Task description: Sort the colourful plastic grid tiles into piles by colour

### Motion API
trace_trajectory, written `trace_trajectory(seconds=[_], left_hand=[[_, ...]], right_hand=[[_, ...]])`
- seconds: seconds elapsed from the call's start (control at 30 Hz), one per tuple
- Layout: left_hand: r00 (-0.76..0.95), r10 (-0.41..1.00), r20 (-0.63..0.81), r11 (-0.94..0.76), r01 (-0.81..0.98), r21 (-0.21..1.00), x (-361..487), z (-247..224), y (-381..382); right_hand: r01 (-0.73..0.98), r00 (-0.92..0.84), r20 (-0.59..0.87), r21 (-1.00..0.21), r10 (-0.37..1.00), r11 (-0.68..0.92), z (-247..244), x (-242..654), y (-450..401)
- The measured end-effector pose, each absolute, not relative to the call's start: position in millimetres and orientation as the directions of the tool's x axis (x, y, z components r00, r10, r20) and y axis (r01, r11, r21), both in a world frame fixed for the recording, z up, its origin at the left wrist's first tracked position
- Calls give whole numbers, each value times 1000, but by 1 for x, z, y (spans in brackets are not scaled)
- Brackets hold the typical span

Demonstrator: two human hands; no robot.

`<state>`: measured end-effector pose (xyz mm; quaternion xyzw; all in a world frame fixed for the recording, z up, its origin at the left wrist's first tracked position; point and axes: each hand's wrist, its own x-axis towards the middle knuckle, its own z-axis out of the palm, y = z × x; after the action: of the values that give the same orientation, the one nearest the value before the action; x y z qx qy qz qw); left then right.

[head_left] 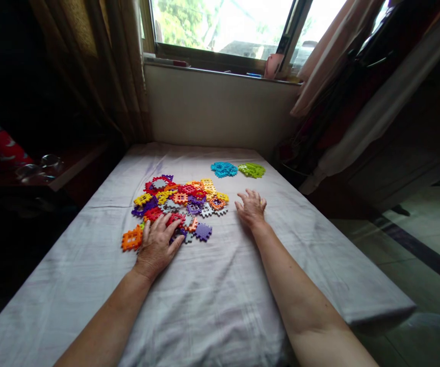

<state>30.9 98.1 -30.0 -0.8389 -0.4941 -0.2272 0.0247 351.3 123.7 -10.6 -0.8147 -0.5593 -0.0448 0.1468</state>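
Observation:
A mixed pile of flat notched plastic pieces (pixel 179 197) in red, yellow, orange, purple and grey lies on the cloth-covered table. My left hand (pixel 159 242) rests on its near left part, palm down with fingers spread, beside an orange window-like piece (pixel 131 238). A purple square piece (pixel 203 232) is at the near right edge of the pile. To the right of the pile, my right hand (pixel 252 208) is over the cloth with fingers apart, holding nothing visible. Beyond it are a small blue pile (pixel 224 169) and a green pile (pixel 252 170), side by side.
The table (pixel 212 300) has a pale, wrinkled cloth and meets a wall below a window. A pink cup (pixel 273 66) stands on the sill. Curtains (pixel 101 66) hang at the left, fabrics at the right. Glasses (pixel 40 168) and a red item (pixel 1 148) sit on a dark surface at left.

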Motion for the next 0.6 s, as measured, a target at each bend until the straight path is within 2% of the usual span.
trace_trajectory(seconds=[0.13,0.23,0.43,0.53,0.6], left_hand=[[402,815,417,-512,837,195,30,-31,98],[400,810,429,-519,829,207,29,-32,99],[376,786,491,-527,822,214,20,-28,105],[296,781,550,-479,849,223,3,-16,120],[225,795,563,-421,873,245,-15,-5,138]], right_hand=[[979,146,175,-166,974,-117,-2,336,141],[982,132,143,-157,981,-109,0,328,147],[968,199,257,-204,946,-148,3,335,143],[919,343,356,-318,869,-233,7,355,140],[855,467,373,-420,801,-303,7,373,139]])
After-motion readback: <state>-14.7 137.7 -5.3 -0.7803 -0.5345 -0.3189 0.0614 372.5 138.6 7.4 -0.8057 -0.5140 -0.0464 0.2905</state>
